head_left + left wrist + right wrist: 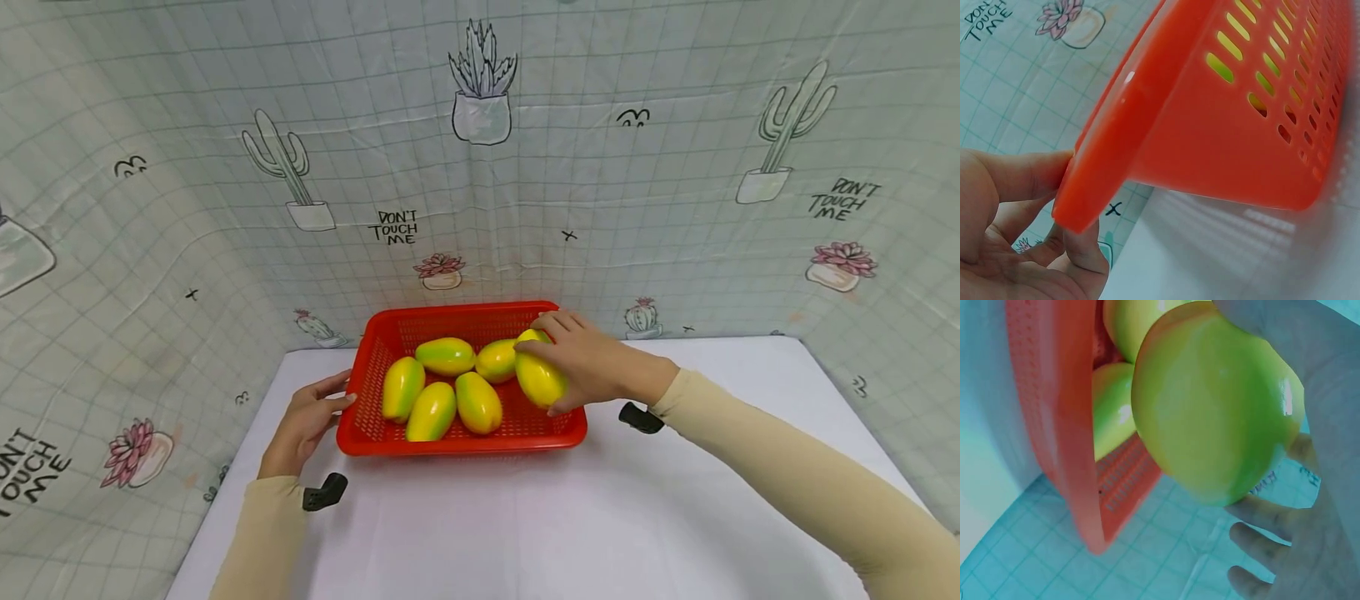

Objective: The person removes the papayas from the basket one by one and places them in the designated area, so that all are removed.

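L hand (303,423) pinching basket (390,442) rim, R hand (592,364) gripping mango (539,377) by right wall

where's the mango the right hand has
In the head view the right hand holds the mango over the red basket's right side, beside five mangoes.

Under the right hand's fingers (558,321) the red basket (459,442) is crowded: five mangoes (447,356) lie close together across its floor, leaving bare mesh only along the near left corner and far wall. The basket's raised rim stands between the left hand's fingers (330,400) and the fruit. Behind the fingers, the white bench (570,517) lies open; the cactus-print cloth (225,208) walls in the far side and flanks.
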`<state>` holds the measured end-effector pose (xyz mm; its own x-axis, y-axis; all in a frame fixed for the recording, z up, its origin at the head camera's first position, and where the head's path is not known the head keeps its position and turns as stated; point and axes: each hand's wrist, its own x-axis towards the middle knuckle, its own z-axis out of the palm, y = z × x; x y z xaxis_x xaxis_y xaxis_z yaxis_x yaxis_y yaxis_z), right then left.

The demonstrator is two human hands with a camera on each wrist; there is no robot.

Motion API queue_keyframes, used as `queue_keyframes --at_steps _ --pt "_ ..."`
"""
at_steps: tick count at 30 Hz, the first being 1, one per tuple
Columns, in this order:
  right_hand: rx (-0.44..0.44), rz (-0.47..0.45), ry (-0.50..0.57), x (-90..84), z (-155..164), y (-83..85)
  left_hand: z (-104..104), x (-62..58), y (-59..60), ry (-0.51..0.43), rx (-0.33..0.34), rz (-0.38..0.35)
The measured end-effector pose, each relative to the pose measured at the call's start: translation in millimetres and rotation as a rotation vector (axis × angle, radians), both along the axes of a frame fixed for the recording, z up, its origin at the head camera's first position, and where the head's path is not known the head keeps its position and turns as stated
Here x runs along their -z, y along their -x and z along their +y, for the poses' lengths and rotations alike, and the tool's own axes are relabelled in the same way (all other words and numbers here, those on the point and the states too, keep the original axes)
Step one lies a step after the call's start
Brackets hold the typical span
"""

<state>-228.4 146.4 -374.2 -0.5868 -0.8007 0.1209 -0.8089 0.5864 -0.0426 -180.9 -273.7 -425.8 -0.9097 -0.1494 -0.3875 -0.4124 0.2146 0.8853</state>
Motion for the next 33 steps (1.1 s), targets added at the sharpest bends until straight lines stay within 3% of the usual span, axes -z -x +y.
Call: queue_keyframes --at_steps 11,25,33 --pt "0.086 0.024 0.135 -0.5 45 -14.1 -3 3.2 -1.6 -0.011 0.006 -0.006" --pt "0.233 0.003 0.277 41.1 113 -16.8 -2 3.2 0.7 -0.015 0.006 -0.013" --pt "0.303 -0.068 0.271 67.4 136 -11.2 -1 3.1 0.5 -0.008 0.007 -0.021"
